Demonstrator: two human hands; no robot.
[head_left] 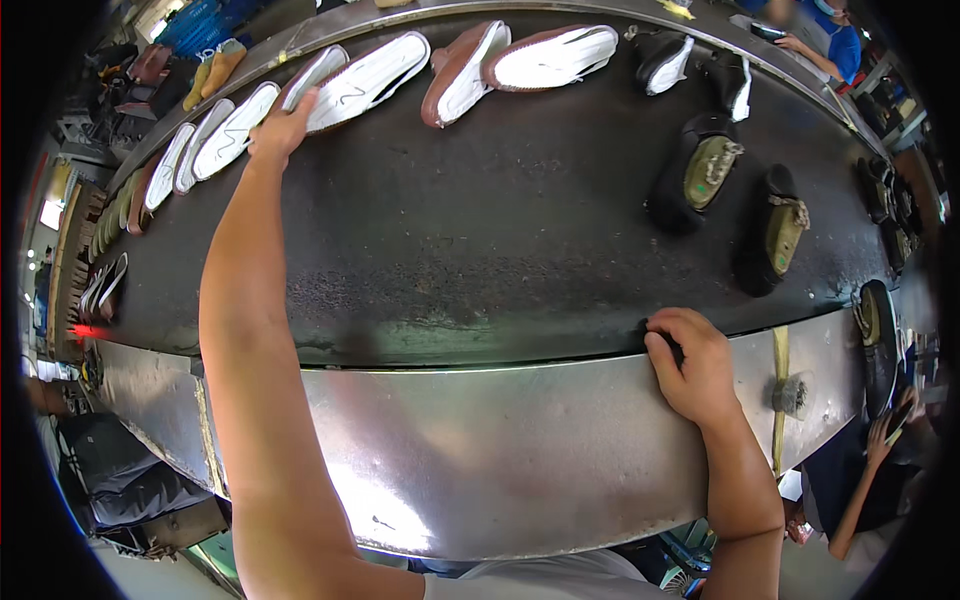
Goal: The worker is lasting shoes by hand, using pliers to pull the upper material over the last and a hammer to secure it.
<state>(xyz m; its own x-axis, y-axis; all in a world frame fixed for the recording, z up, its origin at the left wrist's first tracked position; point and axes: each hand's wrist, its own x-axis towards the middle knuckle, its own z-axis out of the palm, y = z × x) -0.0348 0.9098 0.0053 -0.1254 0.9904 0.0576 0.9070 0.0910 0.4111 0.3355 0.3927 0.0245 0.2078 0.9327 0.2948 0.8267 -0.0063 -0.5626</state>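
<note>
My left hand [280, 132] reaches across a dark conveyor belt [450, 190] to the row of brown shoes with white undersides or linings along its far side. Its fingers are closed at the near end of one brown-and-white shoe [318, 74]. Right against that hand lies another such shoe [372, 80], and to its left is a third shoe [236, 132]. My right hand [695, 362] rests at the belt's near edge on the metal ledge [520, 450]. Its fingers are curled around something dark, mostly hidden.
Two more brown-and-white shoes [555, 58] lie farther right. Black shoes with olive insides [712, 170] stand on the right of the belt. A roll of tape or wire [792, 397] sits on the ledge. A co-worker in blue [840, 40] is across; another person's arm [865, 470] shows lower right.
</note>
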